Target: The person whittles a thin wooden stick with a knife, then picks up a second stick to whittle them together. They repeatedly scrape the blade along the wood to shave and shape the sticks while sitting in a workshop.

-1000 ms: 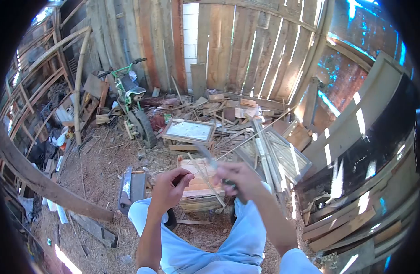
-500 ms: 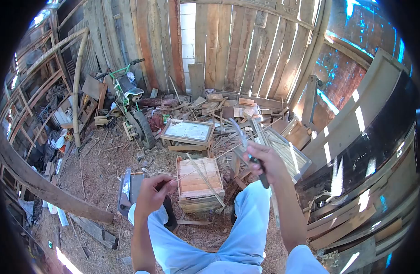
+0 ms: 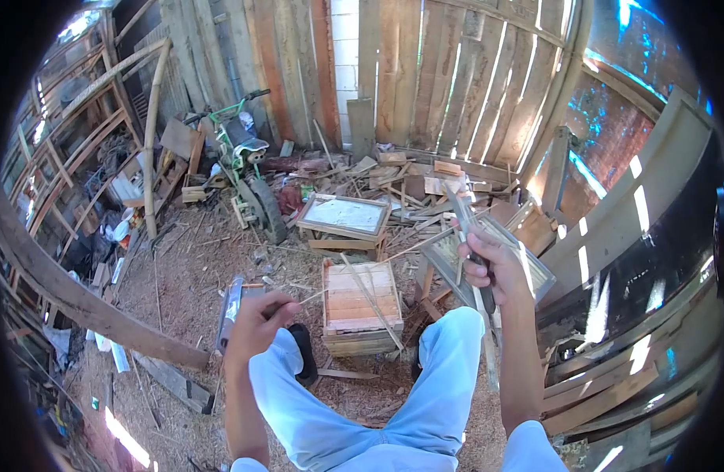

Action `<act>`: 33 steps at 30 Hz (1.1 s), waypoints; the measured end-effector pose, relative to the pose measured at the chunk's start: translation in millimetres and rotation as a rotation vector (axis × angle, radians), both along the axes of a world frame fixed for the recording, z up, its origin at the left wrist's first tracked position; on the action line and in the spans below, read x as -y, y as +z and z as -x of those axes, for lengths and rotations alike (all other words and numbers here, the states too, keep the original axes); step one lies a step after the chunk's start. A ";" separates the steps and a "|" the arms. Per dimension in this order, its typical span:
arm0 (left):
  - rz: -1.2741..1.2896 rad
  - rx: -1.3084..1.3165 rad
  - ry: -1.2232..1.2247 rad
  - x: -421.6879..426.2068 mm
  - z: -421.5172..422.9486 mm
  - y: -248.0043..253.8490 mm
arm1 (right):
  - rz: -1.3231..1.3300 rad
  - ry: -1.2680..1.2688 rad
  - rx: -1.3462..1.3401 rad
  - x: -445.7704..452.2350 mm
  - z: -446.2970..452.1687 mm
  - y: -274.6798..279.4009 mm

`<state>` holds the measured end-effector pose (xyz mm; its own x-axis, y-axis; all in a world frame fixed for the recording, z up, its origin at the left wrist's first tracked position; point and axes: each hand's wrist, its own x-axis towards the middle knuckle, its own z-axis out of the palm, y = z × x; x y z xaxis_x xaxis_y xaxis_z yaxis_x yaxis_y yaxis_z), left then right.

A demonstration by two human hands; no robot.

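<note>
The left hand (image 3: 261, 321) is at 9 o'clock of the wooden box (image 3: 362, 307), its grip pinched closed on a thin stick (image 3: 313, 296) that slants off toward 2 o'clock; the right hand (image 3: 491, 263), between 2 and 3 o'clock of the box, has its grip wrapped around a knife (image 3: 460, 211), blade pointing to 11 o'clock; a frame (image 3: 342, 215) lies at 12 o'clock of the box.
</note>
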<state>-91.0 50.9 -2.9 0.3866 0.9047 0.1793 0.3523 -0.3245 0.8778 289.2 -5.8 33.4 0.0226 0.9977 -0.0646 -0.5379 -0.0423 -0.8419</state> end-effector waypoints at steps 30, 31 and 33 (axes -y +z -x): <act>-0.043 0.104 -0.043 12.7 -68.8 -8.5 | 0.098 0.397 0.054 2.9 106.4 -34.5; -0.029 0.109 -0.055 11.9 -67.4 -9.2 | 0.098 0.398 0.054 2.2 105.1 -34.5; -0.015 0.115 -0.068 9.8 -63.5 -10.9 | 0.106 0.362 0.030 0.4 97.5 -34.2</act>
<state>-27.4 41.1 -13.8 0.4230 0.8739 0.2396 0.2261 -0.3579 0.9060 191.7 -6.2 -0.8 -0.3264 0.9293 -0.1728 -0.4475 -0.3130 -0.8377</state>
